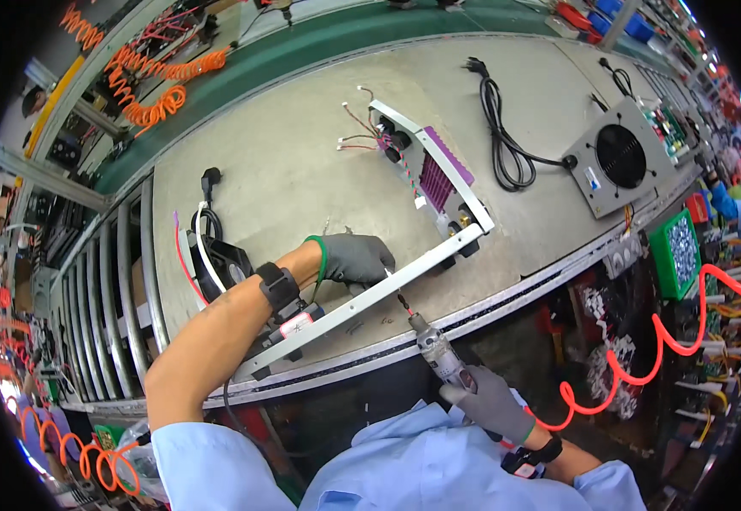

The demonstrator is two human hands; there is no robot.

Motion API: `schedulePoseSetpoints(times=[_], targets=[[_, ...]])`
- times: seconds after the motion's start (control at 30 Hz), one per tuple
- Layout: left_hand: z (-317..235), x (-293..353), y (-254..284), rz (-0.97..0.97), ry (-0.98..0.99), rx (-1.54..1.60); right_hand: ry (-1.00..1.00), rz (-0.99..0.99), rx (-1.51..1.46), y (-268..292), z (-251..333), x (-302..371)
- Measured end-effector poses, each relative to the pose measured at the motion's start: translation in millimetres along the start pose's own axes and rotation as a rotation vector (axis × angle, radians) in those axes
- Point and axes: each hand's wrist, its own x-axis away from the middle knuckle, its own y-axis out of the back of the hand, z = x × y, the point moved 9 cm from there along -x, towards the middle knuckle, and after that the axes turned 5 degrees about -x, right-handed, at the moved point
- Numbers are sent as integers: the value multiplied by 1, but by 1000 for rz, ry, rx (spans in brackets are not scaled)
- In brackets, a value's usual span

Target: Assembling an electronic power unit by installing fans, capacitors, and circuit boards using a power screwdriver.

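Observation:
My left hand [355,259], in a grey glove, presses down on a long L-shaped white metal frame [438,255] lying on the grey bench. The frame carries a purple finned heat sink [438,175] with red and white wires [357,136] at its far end. My right hand [494,402], also gloved, grips a silver pneumatic screwdriver [434,349]. Its bit tip touches the near edge of the frame, just right of my left hand. A red coiled air hose [643,358] runs from the tool off to the right.
A grey metal box with a round fan [619,157] and a black power cord [502,140] lie at the far right. A black fan unit with a cable [217,260] sits left. A green bin of screws [681,251] hangs at the bench edge. Orange coiled hoses [153,81] hang beyond.

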Motion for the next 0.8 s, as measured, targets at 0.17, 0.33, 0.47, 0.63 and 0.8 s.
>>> schedulePoseSetpoints(times=[0.17, 0.33, 0.47, 0.63, 0.8], targets=[[3, -2, -1, 8, -16, -21, -227, 116, -116, -11, -1, 2], [6, -1, 0, 10, 18, -22, -299, 228, -247, -23, -16, 1], [0, 3, 1, -4, -21, 10, -230, 239, -451, -29, -16, -8], [-4, 8, 0, -16, -36, -27, -209, 204, -478, -30, -11, -9], [-6, 9, 2, -22, -54, -46, -178, 133, -437, -24, -19, -8]])
